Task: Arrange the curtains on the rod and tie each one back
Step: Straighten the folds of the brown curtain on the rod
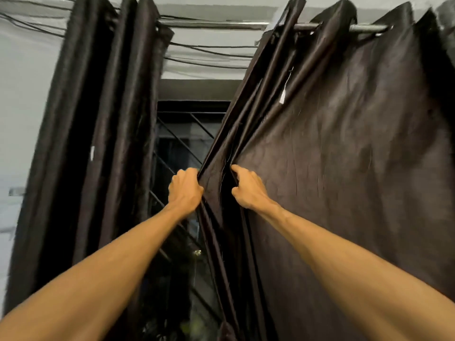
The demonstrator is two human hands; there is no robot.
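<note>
Two dark brown eyelet curtains hang from a metal rod (216,25) near the ceiling. The left curtain (98,134) is bunched into tight folds at the left. The right curtain (349,148) is spread wide, with its inner edge gathered into folds at the centre. My left hand (185,190) grips that inner edge from the left side. My right hand (247,189) grips a fold of the same curtain just to the right of it. A small white tag (283,96) hangs on the right curtain. No tieback shows.
Between the curtains a dark window with a diagonal metal grille (182,143) is visible. Several black cables (209,54) run along the white wall above it. A white wall (22,107) lies to the left of the left curtain.
</note>
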